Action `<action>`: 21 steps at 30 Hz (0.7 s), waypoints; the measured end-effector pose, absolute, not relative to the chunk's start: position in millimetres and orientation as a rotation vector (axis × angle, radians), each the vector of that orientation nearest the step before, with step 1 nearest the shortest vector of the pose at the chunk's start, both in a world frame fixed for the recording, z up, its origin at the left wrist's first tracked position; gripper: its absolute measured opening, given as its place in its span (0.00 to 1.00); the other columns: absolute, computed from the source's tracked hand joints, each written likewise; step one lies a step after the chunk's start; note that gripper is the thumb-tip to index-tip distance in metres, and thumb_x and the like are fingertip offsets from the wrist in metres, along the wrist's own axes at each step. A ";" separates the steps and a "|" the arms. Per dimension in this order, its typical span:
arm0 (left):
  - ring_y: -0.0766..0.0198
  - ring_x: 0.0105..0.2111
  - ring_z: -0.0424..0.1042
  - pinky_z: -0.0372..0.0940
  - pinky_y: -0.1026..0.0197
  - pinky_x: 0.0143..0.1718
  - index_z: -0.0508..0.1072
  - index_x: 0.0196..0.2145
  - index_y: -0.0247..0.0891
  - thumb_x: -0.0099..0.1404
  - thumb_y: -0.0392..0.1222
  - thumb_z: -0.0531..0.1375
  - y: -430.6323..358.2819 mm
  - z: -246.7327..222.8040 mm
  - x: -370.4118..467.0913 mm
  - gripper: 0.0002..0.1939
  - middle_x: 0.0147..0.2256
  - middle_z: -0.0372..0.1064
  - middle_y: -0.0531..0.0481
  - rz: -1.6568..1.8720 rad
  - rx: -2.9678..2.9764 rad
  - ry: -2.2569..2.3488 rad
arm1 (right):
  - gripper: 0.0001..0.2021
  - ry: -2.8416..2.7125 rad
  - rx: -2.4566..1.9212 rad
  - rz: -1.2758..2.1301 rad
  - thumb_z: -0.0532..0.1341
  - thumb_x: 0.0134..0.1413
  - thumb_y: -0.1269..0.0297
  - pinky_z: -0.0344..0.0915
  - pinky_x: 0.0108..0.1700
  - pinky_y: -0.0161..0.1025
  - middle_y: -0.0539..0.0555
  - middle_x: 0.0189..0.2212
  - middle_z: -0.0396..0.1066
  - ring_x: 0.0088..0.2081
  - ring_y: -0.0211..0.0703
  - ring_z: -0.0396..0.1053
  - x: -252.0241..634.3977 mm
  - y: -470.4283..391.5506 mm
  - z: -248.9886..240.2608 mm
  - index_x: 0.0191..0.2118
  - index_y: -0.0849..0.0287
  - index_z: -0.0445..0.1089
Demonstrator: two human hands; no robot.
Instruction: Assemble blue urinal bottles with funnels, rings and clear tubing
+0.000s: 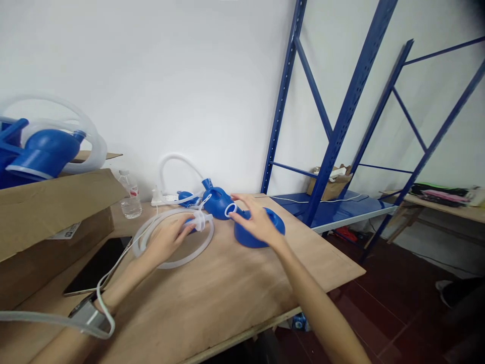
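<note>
Left hand [175, 233]: we pinch a translucent fitting [199, 221], two o'clock. Right hand [256, 220]: fingers parted at a white ring [227, 209], ten o'clock; whether gripped, we cannot tell.

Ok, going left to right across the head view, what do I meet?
Large cardboard box, clear plastic water bottle, left hand, translucent white fitting, white ring, right hand, smaller cardboard box on the blue shelf, pink and black pile.
</note>
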State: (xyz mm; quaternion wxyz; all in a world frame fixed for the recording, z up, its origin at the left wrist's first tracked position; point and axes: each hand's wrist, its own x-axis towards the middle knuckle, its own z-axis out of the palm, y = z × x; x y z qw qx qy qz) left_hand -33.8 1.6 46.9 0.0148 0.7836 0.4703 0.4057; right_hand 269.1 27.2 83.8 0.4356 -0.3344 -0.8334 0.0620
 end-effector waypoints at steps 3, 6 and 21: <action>0.46 0.46 0.78 0.68 0.50 0.51 0.78 0.48 0.45 0.72 0.59 0.51 13.3 58.5 -27.6 0.23 0.46 0.81 0.43 1.151 2.470 1.457 | 0.38 -2.297 -1.193 -0.021 0.70 0.55 0.43 0.55 0.70 0.61 0.63 0.64 0.67 0.69 0.63 0.59 321.7 54.0 73.6 0.68 0.52 0.66; 0.46 0.43 0.79 0.69 0.52 0.47 0.79 0.48 0.45 0.71 0.58 0.52 28.0 62.9 -14.0 0.22 0.45 0.81 0.43 1.091 2.494 1.394 | 0.36 -2.351 -1.307 -0.093 0.70 0.55 0.41 0.57 0.68 0.59 0.63 0.62 0.69 0.66 0.61 0.62 340.1 71.5 53.3 0.64 0.53 0.70; 0.48 0.44 0.78 0.68 0.52 0.46 0.81 0.47 0.42 0.72 0.46 0.54 58.6 74.2 26.3 0.17 0.45 0.81 0.41 0.960 2.711 1.265 | 0.34 -2.241 -1.186 -0.126 0.71 0.51 0.37 0.57 0.62 0.55 0.59 0.55 0.73 0.58 0.59 0.66 316.7 67.1 33.5 0.59 0.51 0.74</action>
